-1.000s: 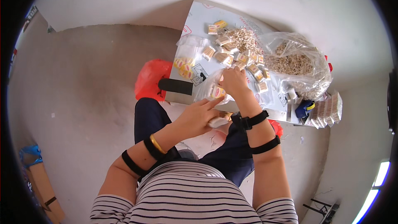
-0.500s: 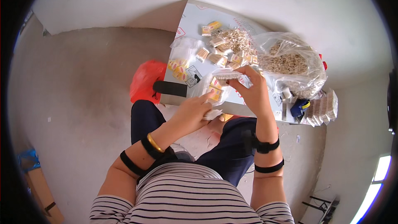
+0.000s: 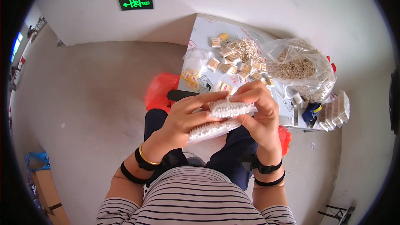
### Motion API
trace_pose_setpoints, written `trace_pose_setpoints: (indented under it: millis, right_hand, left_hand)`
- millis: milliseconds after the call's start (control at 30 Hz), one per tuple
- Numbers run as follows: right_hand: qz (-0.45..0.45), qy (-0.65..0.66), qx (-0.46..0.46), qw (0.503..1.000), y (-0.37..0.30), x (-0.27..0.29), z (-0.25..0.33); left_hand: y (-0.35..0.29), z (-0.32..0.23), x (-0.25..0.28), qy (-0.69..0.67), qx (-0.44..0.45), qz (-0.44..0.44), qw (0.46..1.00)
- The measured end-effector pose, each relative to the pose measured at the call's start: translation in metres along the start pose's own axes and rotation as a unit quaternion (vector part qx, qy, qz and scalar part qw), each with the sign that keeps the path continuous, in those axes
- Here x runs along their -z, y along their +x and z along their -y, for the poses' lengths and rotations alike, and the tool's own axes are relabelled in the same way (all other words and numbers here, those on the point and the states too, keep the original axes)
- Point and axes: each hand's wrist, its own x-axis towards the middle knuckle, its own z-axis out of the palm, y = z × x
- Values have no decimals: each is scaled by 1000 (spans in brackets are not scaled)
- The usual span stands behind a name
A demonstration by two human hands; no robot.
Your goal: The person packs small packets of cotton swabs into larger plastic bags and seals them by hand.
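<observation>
Left hand: the person's left hand (image 3: pixel 177 118) is closed around two clear packs of swabs (image 3: pixel 231 109), white tips facing up toward the head.
Right hand: the right hand (image 3: pixel 265 114) pinches the upper pack's far end between thumb and fingers, so both hands meet on the packs.
Where they are: held up before the table's near edge, above the person's lap.
Table: a silvery top (image 3: pixel 208 26) with red printing, set against the wall.
On it: a loose heap of swabs (image 3: pixel 246 48) with small filled packets (image 3: pixel 228 68) scattered around its near side.
Table's left: yellow printed wrappers (image 3: pixel 190 78) beside clear plastic; a red bag (image 3: pixel 159 88) hangs just past the edge.
Table's right: a big clear bag (image 3: pixel 298 68) full of swabs, then a blue-and-yellow object (image 3: pixel 311 111) and a row of packs (image 3: pixel 336 111).
Wall: pale, with a green exit sign (image 3: pixel 136 3).
Floor: grey (image 3: pixel 96 100), a cardboard box (image 3: pixel 50 191) at far left.
</observation>
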Motion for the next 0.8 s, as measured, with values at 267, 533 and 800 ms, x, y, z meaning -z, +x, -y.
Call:
trace_pose_setpoints:
  millis: [267,533,800]
  right_hand:
    - [1,6,50,999,-3,-1,33]
    - [-16,-71,117,990,4,-1,47]
    - [-11,-90,133,987,8,-6,51]
  left_hand:
    - [7,-22,21,98,-92,-76,988]
    - [2,-21,30,109,-105,-67,986]
    - [-1,-24,28,62,-68,-47,995]
